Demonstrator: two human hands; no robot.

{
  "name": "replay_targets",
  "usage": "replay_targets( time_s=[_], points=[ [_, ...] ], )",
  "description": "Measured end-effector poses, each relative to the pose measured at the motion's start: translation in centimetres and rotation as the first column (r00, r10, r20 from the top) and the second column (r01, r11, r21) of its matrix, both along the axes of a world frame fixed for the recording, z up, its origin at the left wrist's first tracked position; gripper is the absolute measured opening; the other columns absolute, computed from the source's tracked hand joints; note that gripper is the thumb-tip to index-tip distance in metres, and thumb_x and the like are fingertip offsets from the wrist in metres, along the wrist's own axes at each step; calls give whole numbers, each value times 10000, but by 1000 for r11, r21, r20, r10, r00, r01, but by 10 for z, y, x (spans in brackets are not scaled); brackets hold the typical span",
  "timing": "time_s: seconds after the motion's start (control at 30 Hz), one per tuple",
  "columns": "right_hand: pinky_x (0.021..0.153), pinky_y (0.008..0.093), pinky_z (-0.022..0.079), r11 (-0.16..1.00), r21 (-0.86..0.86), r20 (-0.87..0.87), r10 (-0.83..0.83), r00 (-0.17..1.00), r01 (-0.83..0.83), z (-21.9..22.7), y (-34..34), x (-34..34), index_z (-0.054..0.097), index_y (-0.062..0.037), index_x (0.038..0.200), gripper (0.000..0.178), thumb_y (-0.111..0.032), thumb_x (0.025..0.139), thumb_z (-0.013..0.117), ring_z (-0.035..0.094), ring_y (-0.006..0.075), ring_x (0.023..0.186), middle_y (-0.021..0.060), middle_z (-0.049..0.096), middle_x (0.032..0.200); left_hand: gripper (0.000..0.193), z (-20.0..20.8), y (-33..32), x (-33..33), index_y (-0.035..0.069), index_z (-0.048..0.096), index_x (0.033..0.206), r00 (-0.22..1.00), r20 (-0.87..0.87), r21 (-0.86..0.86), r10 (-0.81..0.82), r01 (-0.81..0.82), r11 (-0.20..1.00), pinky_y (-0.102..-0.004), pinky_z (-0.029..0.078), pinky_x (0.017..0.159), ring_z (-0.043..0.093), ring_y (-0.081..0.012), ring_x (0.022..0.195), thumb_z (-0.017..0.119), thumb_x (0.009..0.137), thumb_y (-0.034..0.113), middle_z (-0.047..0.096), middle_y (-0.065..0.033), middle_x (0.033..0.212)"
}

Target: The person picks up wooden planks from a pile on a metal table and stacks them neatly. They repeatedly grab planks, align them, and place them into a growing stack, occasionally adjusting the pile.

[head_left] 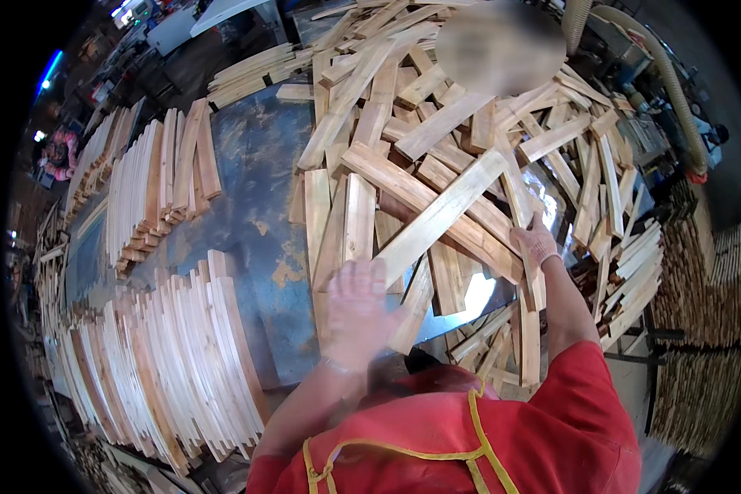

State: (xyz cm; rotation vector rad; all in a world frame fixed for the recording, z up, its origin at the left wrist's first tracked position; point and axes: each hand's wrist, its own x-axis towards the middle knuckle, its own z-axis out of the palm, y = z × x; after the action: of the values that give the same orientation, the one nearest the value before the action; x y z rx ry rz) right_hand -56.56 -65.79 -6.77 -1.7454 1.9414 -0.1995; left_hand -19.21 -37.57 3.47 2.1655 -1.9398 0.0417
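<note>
A loose heap of wooden planks covers the right part of the metal table. My left hand, smeared by motion, has its fingers stretched out and apart. It is by the near end of a pale plank that slants up to the right across the heap. Whether the palm touches that plank, I cannot tell. At the heap's right side my right hand is closed around the edge of a narrow plank that points away from me. Some of its fingers are hidden.
Planks stand side by side in a long row at the left, with another bundle behind it. The bluish metal tabletop shows between row and heap. Tall wood stacks and a ribbed hose are at the right.
</note>
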Motion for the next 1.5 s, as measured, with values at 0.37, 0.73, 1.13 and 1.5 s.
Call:
replay_targets(
  time_s=[0.37,0.73,1.13,1.5],
  points=[
    [803,286,523,968,212,879,-130,459,-131,91,133,113,587,31,1391,590,-158,843,699,596,146,882,48,614,1000,565,8,75,39,105,539,1508,566,-698,441,439,-142,886,-386,543,970,677,-313,1117,644,957,167,681,-142,1288],
    [778,356,571,523,589,807,-349,476,-616,37,326,378,203,-77,1700,881,-213,991,709,634,178,900,79,639,1039,494,-68,266,99,5,595,1427,-311,-896,436,318,-473,765,-365,596,846,738,-260,974,675,974,186,738,-188,1135],
    [1096,373,499,360,317,822,357,444,-877,63,328,443,522,-4,1557,801,-457,940,756,636,278,1280,166,684,1398,849,-84,327,123,92,381,1639,718,181,416,672,-676,609,-544,276,1267,318,-400,1554,672,922,440,402,-148,1667],
    [1159,502,442,800,-283,-351,427,834,-529,46,58,229,422,-121,1597,894,-430,846,797,564,376,1378,181,598,1487,935,-63,136,16,98,467,1552,960,-100,227,262,-234,945,-520,337,1196,466,-385,1410,779,796,552,503,-172,1531]
  ],
)
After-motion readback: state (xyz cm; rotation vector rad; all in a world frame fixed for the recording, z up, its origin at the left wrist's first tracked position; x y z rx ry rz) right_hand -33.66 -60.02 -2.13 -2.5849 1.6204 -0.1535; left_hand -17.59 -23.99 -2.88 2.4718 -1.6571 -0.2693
